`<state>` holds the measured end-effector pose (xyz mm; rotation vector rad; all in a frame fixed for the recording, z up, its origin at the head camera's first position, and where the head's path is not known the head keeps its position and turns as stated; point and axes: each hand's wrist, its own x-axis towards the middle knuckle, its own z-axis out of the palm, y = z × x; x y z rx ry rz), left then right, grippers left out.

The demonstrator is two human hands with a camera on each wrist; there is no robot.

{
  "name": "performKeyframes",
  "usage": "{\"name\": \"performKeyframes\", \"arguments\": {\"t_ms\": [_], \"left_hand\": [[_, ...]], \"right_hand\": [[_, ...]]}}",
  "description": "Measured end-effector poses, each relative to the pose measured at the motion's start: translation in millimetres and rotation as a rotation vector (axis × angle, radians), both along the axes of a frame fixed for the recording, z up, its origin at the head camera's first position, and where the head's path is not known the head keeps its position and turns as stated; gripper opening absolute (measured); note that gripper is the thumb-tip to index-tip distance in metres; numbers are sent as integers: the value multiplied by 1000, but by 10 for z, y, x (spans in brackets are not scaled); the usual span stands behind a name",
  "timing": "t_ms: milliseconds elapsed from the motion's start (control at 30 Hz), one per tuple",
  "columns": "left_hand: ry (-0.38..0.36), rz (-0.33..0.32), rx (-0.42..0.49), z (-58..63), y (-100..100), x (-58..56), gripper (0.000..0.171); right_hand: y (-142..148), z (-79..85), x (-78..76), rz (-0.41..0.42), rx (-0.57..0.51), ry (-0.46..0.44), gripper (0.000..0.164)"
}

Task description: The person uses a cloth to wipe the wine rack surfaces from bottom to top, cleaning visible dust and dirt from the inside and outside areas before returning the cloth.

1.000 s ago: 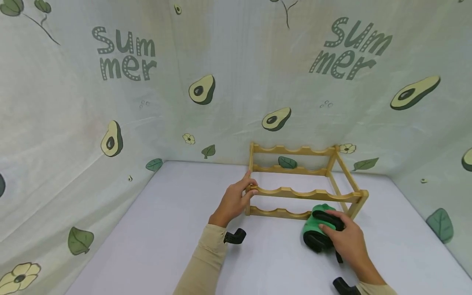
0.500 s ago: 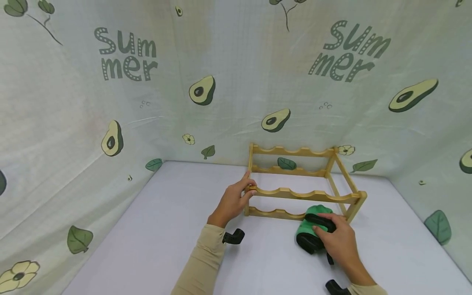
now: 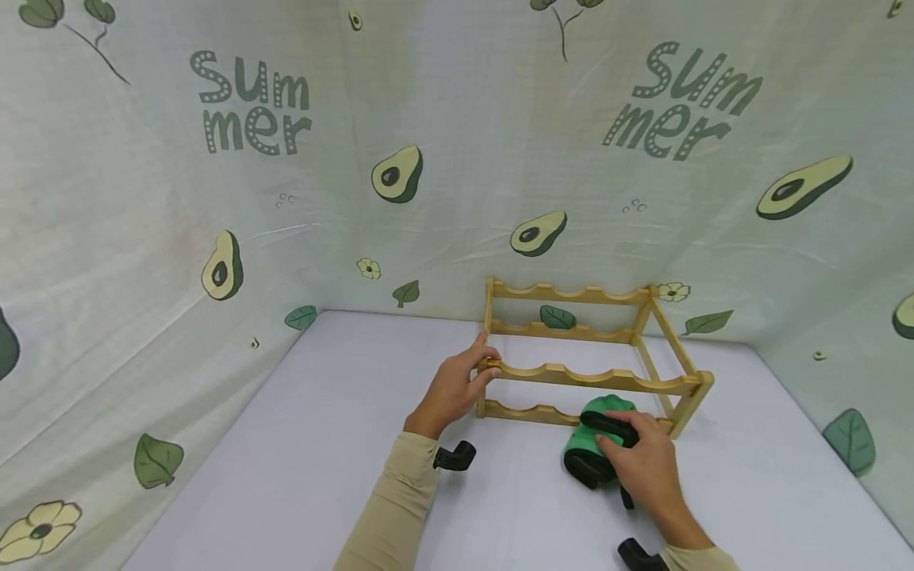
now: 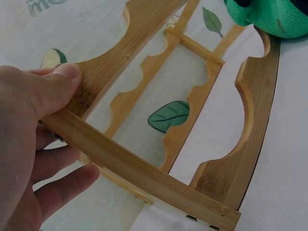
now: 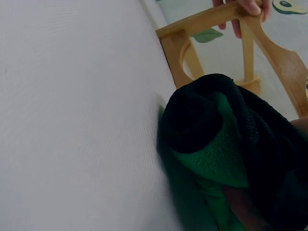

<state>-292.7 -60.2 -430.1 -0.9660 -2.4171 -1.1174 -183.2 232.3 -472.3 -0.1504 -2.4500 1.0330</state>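
A light wooden rack (image 3: 585,377) with scalloped rails stands on the table against the back wall. My left hand (image 3: 451,390) grips its front left corner; in the left wrist view the thumb lies on the upper scalloped rail and the other fingers pass behind the end post. My right hand (image 3: 646,460) holds a bundle of green and black fabric (image 3: 589,468), which looks rolled, pinching its black upper part. The bundle is low in front of the lower front rail and hides part of it. In the right wrist view, the dark rolled end (image 5: 192,118) shows fuzzy cloth.
The white table (image 3: 321,460) is bordered by hanging cloth walls (image 3: 443,119) printed with avocados, leaves and lettering. Black devices are strapped at the left wrist (image 3: 455,456) and right wrist (image 3: 639,555).
My right hand has moved left along the rack's front with the green and black bundle. My left hand keeps its grip on the corner, and the rack stays in place.
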Motion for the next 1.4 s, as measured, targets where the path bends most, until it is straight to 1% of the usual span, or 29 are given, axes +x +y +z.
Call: {"name": "performKeyframes", "arguments": {"t_ms": [167, 267, 367, 467, 567, 633, 733, 833, 1033, 1133, 1267, 1400], "left_hand": [[-4, 6, -15, 12, -8, -5, 17], [-5, 15, -22, 9, -7, -9, 17], [-12, 16, -23, 2, 2, -10, 18], [-25, 12, -37, -6, 20, -11, 18], [-35, 9, -50, -3, 32, -4, 19], [-33, 7, -47, 0, 31, 3, 19], [-34, 10, -38, 11, 13, 15, 18], [-35, 16, -42, 18, -6, 12, 18], [-18, 12, -52, 37, -38, 1, 18], [-12, 7, -49, 33, -43, -1, 18], [-1, -1, -41, 21, -43, 0, 19], [13, -9, -35, 7, -36, -7, 20]], "right_hand": [[-92, 2, -23, 2, 7, 49, 38], [-171, -4, -40, 26, 8, 73, 37], [-255, -21, -66, 68, -1, 61, 36], [-325, -39, -97, 99, -35, 23, 35], [-381, -44, -125, 100, -83, 10, 34], [-424, -39, -143, 101, -103, 30, 34], [-510, -30, -167, 136, -84, 82, 34], [-616, -20, -189, 172, -59, 111, 34], [-784, -8, -230, 180, -49, 83, 34], [-832, 9, -244, 191, -17, 96, 35], [-894, 32, -279, 212, 15, 89, 36], [-953, 44, -322, 243, 24, 51, 37]]}}
